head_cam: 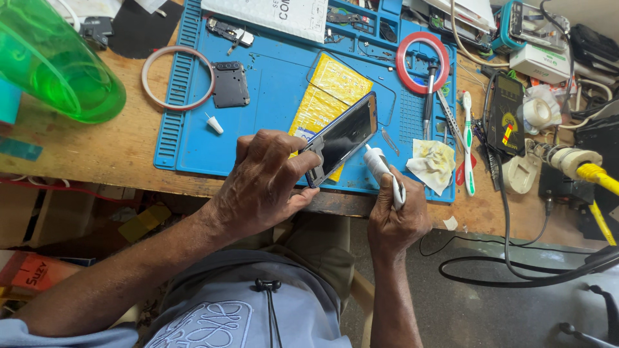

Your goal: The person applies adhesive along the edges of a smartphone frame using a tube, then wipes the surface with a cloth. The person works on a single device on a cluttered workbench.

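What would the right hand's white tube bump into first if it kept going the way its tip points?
The right hand aims the white tube up-left; its tip sits at the lower edge of the phone held by the left hand. The phone's edge likely comes first; whether they already touch is unclear.

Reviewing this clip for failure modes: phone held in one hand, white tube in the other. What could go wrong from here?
1. The left hand holds the phone tilted above the blue mat's near edge; a slipped grip could drop it off the bench.
2. The white tube in the right hand has its nozzle at the phone's edge; too much squeeze could smear the screen.
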